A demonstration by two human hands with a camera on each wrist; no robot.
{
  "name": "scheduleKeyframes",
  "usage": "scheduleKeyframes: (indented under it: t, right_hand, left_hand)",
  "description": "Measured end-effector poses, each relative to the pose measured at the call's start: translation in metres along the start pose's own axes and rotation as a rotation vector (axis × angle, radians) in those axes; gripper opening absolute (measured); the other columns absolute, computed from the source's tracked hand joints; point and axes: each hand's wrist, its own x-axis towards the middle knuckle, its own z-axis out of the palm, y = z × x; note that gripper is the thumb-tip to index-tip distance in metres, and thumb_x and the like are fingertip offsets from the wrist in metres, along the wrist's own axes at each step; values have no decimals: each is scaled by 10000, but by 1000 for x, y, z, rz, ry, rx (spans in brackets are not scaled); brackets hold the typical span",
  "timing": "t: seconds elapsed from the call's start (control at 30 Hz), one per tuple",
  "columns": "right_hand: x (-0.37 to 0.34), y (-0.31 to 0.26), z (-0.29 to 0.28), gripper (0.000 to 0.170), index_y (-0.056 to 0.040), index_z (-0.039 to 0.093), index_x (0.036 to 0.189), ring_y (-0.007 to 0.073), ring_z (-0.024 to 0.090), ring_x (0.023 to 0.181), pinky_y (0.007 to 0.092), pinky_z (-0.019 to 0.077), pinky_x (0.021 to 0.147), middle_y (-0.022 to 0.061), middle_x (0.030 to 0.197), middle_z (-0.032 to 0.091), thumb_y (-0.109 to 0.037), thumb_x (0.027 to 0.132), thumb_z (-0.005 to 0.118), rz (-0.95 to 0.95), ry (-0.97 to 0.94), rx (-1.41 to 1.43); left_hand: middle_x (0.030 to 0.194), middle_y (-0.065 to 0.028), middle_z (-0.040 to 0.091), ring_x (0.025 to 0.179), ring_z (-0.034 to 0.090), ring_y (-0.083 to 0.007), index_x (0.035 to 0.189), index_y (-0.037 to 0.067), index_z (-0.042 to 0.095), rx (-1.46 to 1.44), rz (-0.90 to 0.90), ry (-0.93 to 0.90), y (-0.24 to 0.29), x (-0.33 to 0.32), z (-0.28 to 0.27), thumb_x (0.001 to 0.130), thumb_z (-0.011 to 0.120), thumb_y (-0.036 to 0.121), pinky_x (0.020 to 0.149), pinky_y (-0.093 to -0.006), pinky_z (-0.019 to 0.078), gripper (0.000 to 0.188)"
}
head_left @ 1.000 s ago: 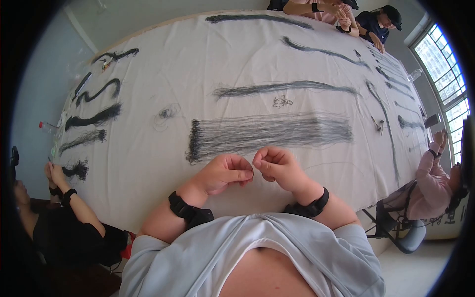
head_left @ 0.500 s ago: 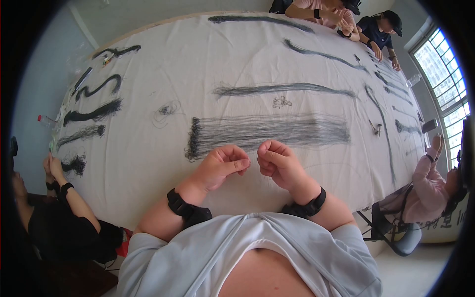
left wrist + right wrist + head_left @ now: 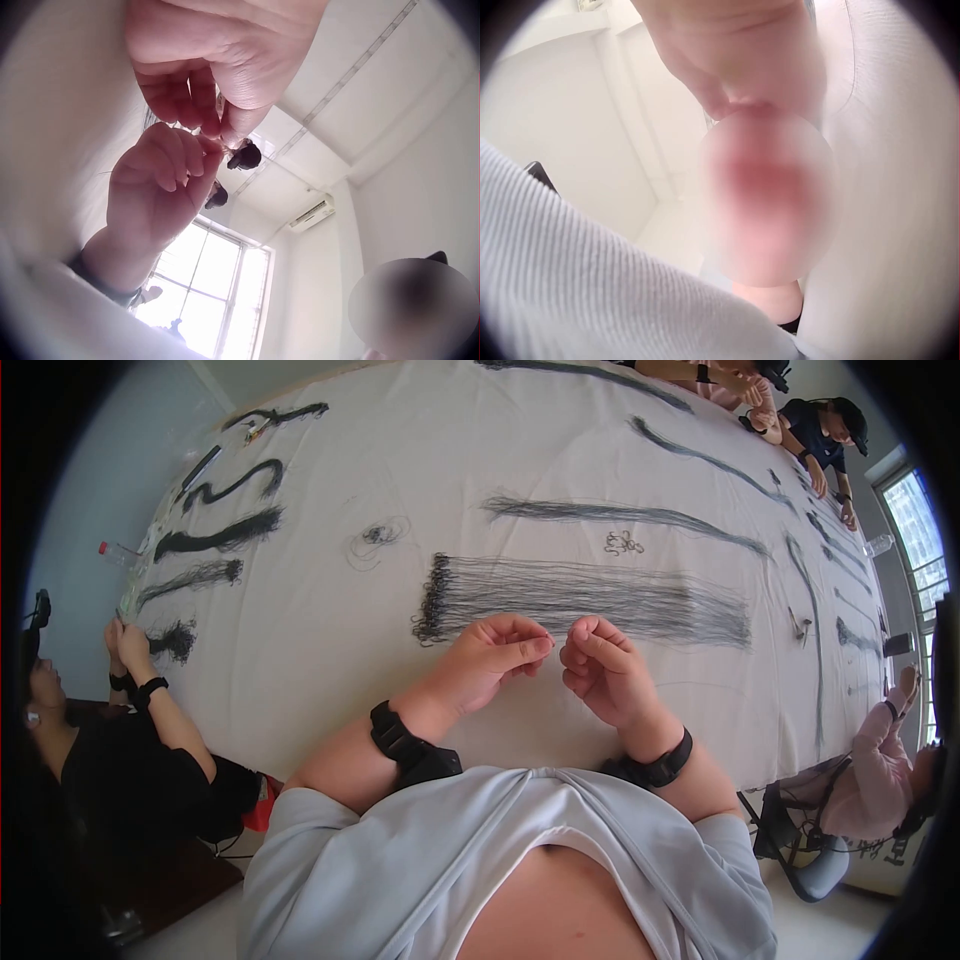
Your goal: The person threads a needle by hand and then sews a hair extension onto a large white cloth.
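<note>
Low over the table's near side, my left hand [image 3: 490, 660] and right hand [image 3: 612, 675] face each other, fingertips a small gap apart. Thumb and forefinger pinch on each hand, the other fingers curled. A very fine dark strand [image 3: 700, 685] arcs over the cloth right of my right hand; its hold in the fingertips is barely visible. In the left wrist view the left hand [image 3: 232, 56] is above the right hand [image 3: 154, 187]. The right wrist view shows my right hand [image 3: 735, 60], fingertips partly blurred. Just beyond both hands lies a wide band of dark strands [image 3: 590, 600], knotted at its left end.
Across the white cloth [image 3: 330, 620] lie a long dark bundle [image 3: 620, 512], small curled pieces [image 3: 624, 542], a loose tangle [image 3: 378, 536] and several bundles at the left and right. Other people sit at the left, right and far right, with bottles near the table's edges.
The head view has shifted, so the table's things appear farther right and higher. My fingertips, close to touching a second ago, have parted slightly; both hands keep their pinch.
</note>
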Motion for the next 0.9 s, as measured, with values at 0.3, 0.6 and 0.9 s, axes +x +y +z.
scheduleKeyframes:
  t: [0.3,0.6,0.9]
  right_hand:
    - [0,4,8,72,-108,584,873,86,493,672,233,407,608,-16,733,525,-141,925,548,16,56,24]
    - [-3,-4,-5,51,-108,561,875,29,224,434,201,166,385,-92,553,300,-107,910,525,163,-106,49]
    - [-6,-4,-2,28,-111,562,912,16,220,418,201,150,383,-104,540,299,-119,922,537,125,-31,-97]
  left_hand:
    - [829,-3,646,751,599,-104,922,82,658,-86,-2,42,-7,2,-2,847,655,88,682,-248,491,76]
    - [846,-10,653,757,604,-111,926,85,662,-115,10,29,-6,1,-4,846,657,92,689,-250,493,81]
    - [985,-58,659,836,592,-111,937,104,668,-151,89,57,0,0,0,848,641,67,727,-253,480,100]
